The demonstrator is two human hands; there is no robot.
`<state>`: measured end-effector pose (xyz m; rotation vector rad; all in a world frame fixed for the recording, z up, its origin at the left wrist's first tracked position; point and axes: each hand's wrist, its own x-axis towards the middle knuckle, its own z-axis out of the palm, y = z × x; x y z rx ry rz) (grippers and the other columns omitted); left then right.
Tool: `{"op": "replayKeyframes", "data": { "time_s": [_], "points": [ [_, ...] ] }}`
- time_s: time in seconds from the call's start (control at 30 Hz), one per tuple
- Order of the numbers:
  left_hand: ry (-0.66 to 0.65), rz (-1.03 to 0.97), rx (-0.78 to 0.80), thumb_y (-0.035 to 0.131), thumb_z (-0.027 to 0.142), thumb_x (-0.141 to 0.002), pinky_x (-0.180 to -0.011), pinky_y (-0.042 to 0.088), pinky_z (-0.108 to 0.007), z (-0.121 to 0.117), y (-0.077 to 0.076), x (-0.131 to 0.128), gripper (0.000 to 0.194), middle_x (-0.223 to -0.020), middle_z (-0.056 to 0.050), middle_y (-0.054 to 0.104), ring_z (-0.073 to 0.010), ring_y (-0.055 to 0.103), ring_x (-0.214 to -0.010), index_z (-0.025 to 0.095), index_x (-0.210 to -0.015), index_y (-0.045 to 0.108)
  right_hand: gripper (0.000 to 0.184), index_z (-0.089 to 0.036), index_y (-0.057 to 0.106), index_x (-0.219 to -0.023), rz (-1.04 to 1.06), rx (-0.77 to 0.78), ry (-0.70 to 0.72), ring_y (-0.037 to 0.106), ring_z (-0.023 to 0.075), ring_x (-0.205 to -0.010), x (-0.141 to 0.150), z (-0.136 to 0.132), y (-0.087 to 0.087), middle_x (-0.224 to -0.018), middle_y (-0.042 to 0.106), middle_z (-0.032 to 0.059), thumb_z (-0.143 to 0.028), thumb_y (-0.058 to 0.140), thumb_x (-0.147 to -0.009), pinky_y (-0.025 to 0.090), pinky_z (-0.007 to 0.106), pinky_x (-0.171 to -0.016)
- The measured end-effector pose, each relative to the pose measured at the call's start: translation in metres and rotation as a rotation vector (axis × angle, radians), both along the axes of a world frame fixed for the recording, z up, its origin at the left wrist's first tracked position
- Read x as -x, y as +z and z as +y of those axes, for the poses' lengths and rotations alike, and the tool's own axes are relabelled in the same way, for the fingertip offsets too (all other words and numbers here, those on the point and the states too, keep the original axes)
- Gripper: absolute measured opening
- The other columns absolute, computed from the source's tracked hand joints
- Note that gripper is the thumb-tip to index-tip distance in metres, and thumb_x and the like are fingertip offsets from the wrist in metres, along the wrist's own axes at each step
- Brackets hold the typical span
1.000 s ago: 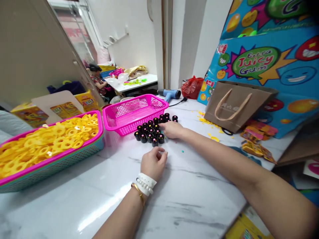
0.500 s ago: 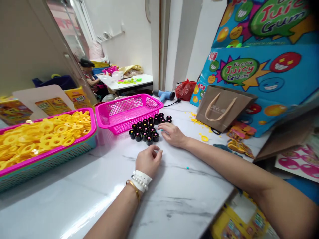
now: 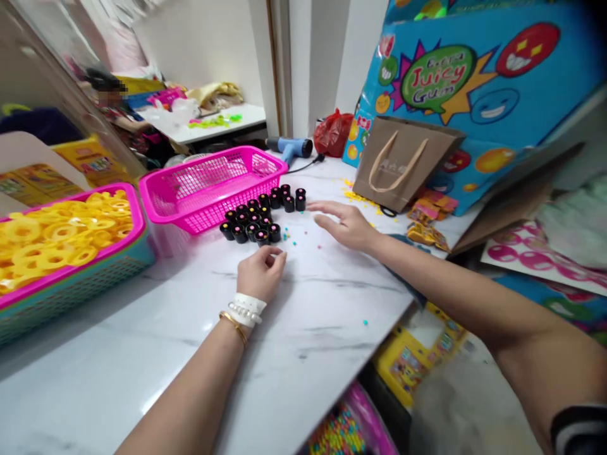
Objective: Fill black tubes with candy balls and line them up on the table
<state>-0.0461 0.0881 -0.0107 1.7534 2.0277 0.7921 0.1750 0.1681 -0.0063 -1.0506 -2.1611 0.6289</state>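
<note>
Two bare hands show in the head view. A second ago the right hand [image 3: 348,227] reached in among the black cups [image 3: 253,229]; it has since drawn off rightward, fingers loosely spread with nothing visible between them, tips near the rightmost cup. That leaves small loose beads [image 3: 294,243] in plain sight beside the cups, seemingly easier to pick up. The left hand [image 3: 260,275] is curled narrow near the front cup; I cannot tell whether it holds anything. The cups stand clustered before the pink basket [image 3: 208,215].
</note>
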Motion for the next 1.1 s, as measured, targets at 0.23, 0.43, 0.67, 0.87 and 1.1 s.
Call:
{"op": "replayKeyframes", "data": {
  "time_s": [0.23,0.43,0.67,0.87,1.1],
  "points": [
    [-0.026,0.009,-0.122,0.057,0.04,-0.081,-0.063,0.042,-0.022,-0.001,0.003,-0.012,0.025,-0.063,0.002,0.062,-0.011,0.054,-0.057,0.019,-0.089,0.069,0.102,-0.019,0.006,-0.155,-0.381,-0.045,-0.089,0.01,0.0379,-0.146,-0.045,-0.182,-0.031,-0.159,0.013,0.0123,-0.077,0.043,-0.079,0.004,0.06,-0.118],
    [-0.135,0.079,-0.147,0.054,0.039,-0.084,-0.069,0.046,-0.024,-0.008,0.001,-0.021,0.031,-0.079,-0.003,0.064,-0.0125,0.057,-0.067,0.015,-0.099,0.066,0.085,-0.021,0.023,-0.153,-0.39,0.112,-0.267,0.007,0.039,-0.146,-0.014,-0.162,-0.032,-0.159,0.014,0.014,-0.073,0.033,-0.086,0.003,0.056,-0.118],
    [-0.207,-0.384,0.092,0.056,0.037,-0.084,-0.075,0.047,-0.029,-0.146,0.028,-0.076,0.023,-0.079,-0.004,0.062,-0.0164,0.057,-0.076,0.017,-0.09,0.068,0.092,-0.013,0.015,-0.153,-0.447,0.171,-0.184,0.005,0.0371,-0.146,-0.011,-0.082,-0.025,-0.159,0.01,0.0173,-0.07,0.039,-0.086,0.005,0.055,-0.117],
    [0.215,-1.576,0.62,0.064,0.029,-0.08,-0.063,0.047,-0.022,-0.245,-0.01,-0.112,0.024,-0.083,-0.011,0.068,-0.0147,0.063,-0.071,0.008,-0.091,0.07,0.065,-0.008,0.04,-0.143,-0.295,-0.042,0.283,0.028,0.0252,-0.143,-0.006,-0.108,-0.031,-0.151,0.035,0.0187,-0.047,0.046,-0.092,0.019,0.045,-0.119],
    [0.502,-2.221,0.496,0.048,0.02,-0.086,-0.098,0.049,-0.045,-0.204,-0.042,-0.13,0.033,-0.128,-0.028,0.057,-0.0372,0.053,-0.123,-0.002,-0.105,0.064,0.045,-0.019,0.055,-0.132,-0.139,-0.115,0.287,0.027,0.0187,-0.143,0.018,-0.07,-0.011,-0.152,0.037,0.0097,-0.044,0.045,-0.096,0.018,0.041,-0.119]
  ]
}}
